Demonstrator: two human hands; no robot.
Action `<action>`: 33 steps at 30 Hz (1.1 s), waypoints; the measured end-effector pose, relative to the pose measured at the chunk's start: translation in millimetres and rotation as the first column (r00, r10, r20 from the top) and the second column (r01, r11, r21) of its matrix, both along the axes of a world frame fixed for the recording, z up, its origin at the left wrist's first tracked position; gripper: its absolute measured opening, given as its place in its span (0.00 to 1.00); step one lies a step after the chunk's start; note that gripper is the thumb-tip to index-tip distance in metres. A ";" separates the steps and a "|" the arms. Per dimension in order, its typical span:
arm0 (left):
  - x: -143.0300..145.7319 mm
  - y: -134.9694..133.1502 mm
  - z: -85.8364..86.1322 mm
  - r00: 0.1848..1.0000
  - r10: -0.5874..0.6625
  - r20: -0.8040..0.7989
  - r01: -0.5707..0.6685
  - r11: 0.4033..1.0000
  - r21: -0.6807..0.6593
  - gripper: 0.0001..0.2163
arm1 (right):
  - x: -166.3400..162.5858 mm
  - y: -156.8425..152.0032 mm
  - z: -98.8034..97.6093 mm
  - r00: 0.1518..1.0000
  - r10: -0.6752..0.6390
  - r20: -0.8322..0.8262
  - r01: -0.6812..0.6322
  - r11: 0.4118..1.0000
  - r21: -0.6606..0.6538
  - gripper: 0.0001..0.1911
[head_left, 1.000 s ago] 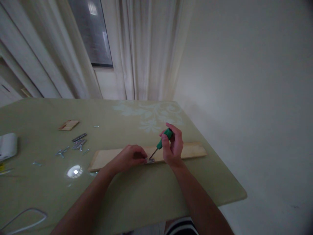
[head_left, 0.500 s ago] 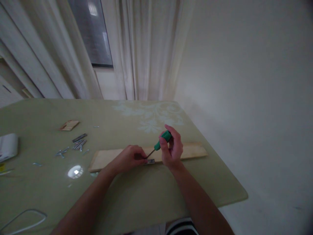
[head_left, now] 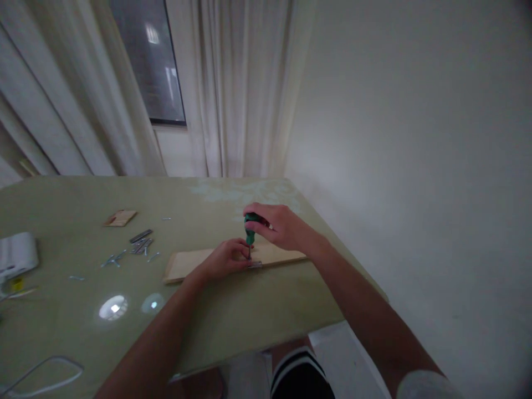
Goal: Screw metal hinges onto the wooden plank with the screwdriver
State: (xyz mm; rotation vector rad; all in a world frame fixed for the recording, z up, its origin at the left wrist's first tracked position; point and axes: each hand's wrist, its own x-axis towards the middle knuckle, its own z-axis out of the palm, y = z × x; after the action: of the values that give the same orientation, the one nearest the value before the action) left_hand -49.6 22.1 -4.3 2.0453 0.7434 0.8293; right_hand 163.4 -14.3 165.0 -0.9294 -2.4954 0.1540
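Note:
A long, pale wooden board (head_left: 189, 265) lies flat on the table. At its near edge sits a small metal plate that looks like a hinge (head_left: 256, 265). My right hand (head_left: 276, 224) is wrapped round the green handle of a screwdriver (head_left: 250, 238), which stands almost upright with its shaft pointing down at the hinge. My left hand (head_left: 228, 258) rests on the board with its fingers pinched beside the screwdriver's tip and the hinge's left end. Whatever lies between those fingertips is too small to make out.
Left of the board lie several metal hinges (head_left: 142, 244) and several loose screws (head_left: 113, 259). Behind them is a small wooden piece (head_left: 120, 218). A white box-like object (head_left: 19, 255) and a pale cable (head_left: 50, 368) are at far left. A wall (head_left: 394, 166) borders the table's right side.
My right hand has swung from beside the tool to above it, tipping the screwdriver from a slant to nearly upright. My left hand stays at the hinge. The camera view has shifted slightly.

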 end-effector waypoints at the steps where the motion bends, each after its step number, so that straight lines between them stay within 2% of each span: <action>1: 0.5 1.2 -1.8 1.000 -0.003 0.011 0.004 1.000 -0.004 0.13 | -4.2 -1.0 8.3 0.993 -0.064 0.099 0.062 0.998 0.022 0.16; 4: 2.2 3.4 -6.0 0.999 -0.010 0.032 0.010 1.000 0.006 0.13 | -18.4 -3.4 24.7 0.890 -0.295 0.347 0.246 0.952 0.180 0.23; 6: 3.2 4.2 -7.6 0.999 -0.012 0.044 0.012 1.000 0.014 0.13 | -25.1 -3.8 31.8 0.813 -0.351 0.465 0.259 0.933 0.251 0.24; 8: 3.9 4.9 -8.2 0.998 -0.017 0.054 0.016 1.000 0.019 0.14 | -28.3 -3.1 39.1 0.772 -0.284 0.569 0.184 0.956 0.227 0.22; 10: 4.4 5.1 -7.9 0.998 -0.023 0.061 0.022 0.999 0.025 0.15 | -29.9 -1.9 47.6 0.733 -0.155 0.662 0.074 0.986 0.149 0.23; 12: 5.0 4.9 -6.9 0.998 -0.028 0.063 0.027 0.999 0.030 0.15 | -33.0 -0.8 56.2 0.666 -0.075 0.742 0.007 0.995 0.095 0.25; 15: 6.3 3.9 -4.4 0.998 -0.038 0.049 0.036 0.999 0.037 0.15 | -42.5 0.4 65.2 0.564 -0.116 0.818 0.051 0.993 0.105 0.22; 18: 7.0 3.5 -1.6 0.999 -0.047 0.026 0.046 0.998 0.044 0.15 | -50.3 4.4 69.0 0.508 -0.165 0.845 0.118 0.985 0.122 0.28; 20: 6.4 3.6 -0.3 0.999 -0.053 0.007 0.053 0.997 0.048 0.15 | -50.4 9.8 71.0 0.488 -0.117 0.865 0.069 0.993 0.096 0.27; 22: 4.9 3.8 -0.3 0.998 -0.063 -0.011 0.063 0.997 0.048 0.14 | -47.3 15.5 73.8 0.488 -0.003 0.873 -0.065 0.997 0.040 0.25; 25: 3.1 3.7 -2.0 0.997 -0.077 -0.024 0.077 0.996 0.040 0.15 | -44.1 18.6 78.1 0.459 0.133 0.879 -0.289 0.957 0.006 0.25; 27: 3.1 3.6 -3.0 0.996 -0.081 -0.026 0.082 0.996 0.034 0.15 | -46.2 15.5 78.1 0.436 0.143 0.889 -0.344 0.939 0.018 0.20; 29: 4.1 3.4 -3.1 0.996 -0.082 -0.028 0.083 0.996 0.033 0.15 | -51.7 9.7 74.4 0.475 0.071 0.877 -0.260 0.964 0.062 0.16; 31: 5.3 2.9 -2.3 0.996 -0.078 -0.031 0.079 0.996 0.038 0.14 | -58.9 3.5 68.3 0.537 -0.065 0.841 -0.094 0.986 0.136 0.22; 33: 5.8 2.5 -1.6 0.996 -0.076 -0.040 0.078 0.996 0.050 0.14 | -66.1 -1.2 63.4 0.558 -0.162 0.813 0.043 0.985 0.167 0.29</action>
State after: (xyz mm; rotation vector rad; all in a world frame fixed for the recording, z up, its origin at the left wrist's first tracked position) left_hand -43.7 24.6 -5.9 2.1270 0.6651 0.7750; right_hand 97.3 -15.5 228.4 -1.3028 -3.2142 -0.6487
